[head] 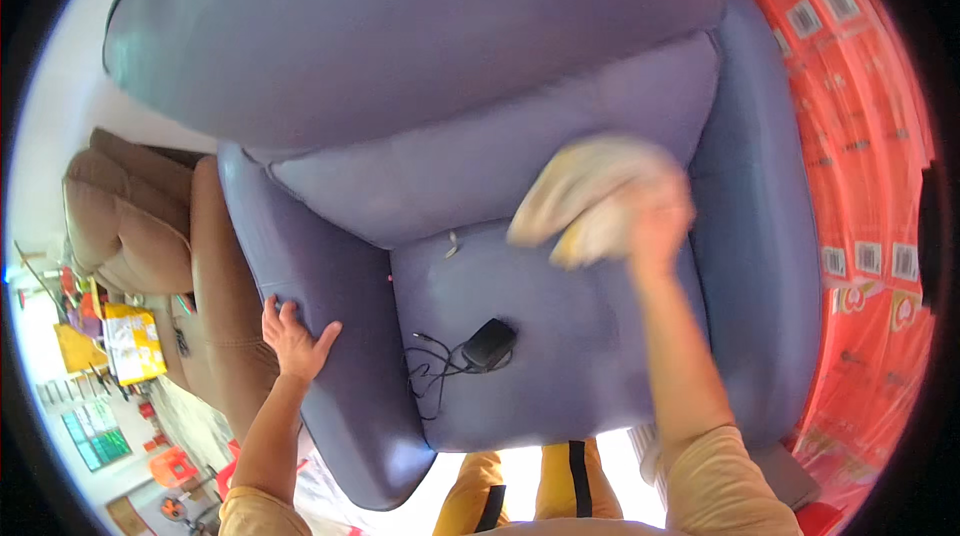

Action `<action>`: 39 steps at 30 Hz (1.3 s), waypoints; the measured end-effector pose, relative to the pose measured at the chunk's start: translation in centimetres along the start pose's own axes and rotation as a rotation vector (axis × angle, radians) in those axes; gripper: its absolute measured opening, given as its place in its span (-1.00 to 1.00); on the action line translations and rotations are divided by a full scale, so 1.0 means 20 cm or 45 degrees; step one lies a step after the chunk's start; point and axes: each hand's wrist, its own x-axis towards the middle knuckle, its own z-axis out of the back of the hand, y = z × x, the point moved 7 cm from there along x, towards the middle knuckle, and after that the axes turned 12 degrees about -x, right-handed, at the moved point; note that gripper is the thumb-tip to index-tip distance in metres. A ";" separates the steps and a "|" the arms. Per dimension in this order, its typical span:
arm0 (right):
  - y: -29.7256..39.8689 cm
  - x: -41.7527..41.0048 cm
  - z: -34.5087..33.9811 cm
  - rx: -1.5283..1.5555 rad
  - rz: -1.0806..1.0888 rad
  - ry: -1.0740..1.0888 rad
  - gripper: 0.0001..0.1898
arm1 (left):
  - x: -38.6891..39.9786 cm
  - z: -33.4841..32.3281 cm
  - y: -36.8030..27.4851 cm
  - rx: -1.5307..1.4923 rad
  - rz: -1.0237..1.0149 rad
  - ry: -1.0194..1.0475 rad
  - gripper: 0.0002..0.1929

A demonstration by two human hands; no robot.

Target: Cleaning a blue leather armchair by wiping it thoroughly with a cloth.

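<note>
Before me stands a blue-grey upholstered armchair. My left hand rests on top of its left armrest, fingers spread and holding nothing. In my right hand is a pale cloth with yellowish parts, blurred by motion, in front of the lower backrest near the right armrest. On the seat lies a black power adapter with its cable loosely coiled beside it. A small pale object, too small to name, lies at the seat's back left.
A brown padded sofa stands close on the left, with a yellow-and-white bag on it. Red, plastic-wrapped boxes with printed labels are stacked along the right armrest. Red plastic stools and an orange fan are at the far left.
</note>
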 end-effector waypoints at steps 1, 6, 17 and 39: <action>0.03 0.16 0.14 0.210 -0.082 -0.224 -0.68 | -0.01 -0.01 0.01 0.048 0.021 -0.118 -0.16; -0.02 0.81 0.12 -0.290 -0.117 -0.367 -0.75 | 0.04 -0.09 -0.12 -0.145 -0.125 -0.198 -0.20; 1.10 -0.98 -1.36 0.083 0.395 0.553 -0.61 | 0.06 -0.12 -0.14 -0.215 -0.151 -0.296 -0.26; 1.46 -0.80 -1.35 -0.269 0.355 0.612 -0.51 | 0.01 -0.04 -0.03 -0.234 -0.083 -0.352 -0.28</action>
